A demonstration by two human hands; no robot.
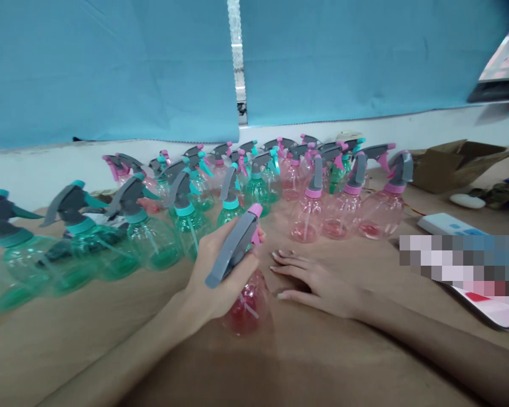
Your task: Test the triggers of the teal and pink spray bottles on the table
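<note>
My left hand is closed around the neck of a pink spray bottle with a grey and pink trigger head. The bottle is upright at the front middle of the table, its collar mostly hidden by my fingers. To its right, my right hand lies palm down on the tabletop, fingers stretched out and holding nothing. Green spray bottles with grey and teal heads line up on the left. Several pink spray bottles stand just beyond my right hand.
More pink and green spray bottles crowd the back, near the wall with its blue covering. At right are an open cardboard box, a white oval object, a white and blue box and a partly blurred-out flat item on the brown table.
</note>
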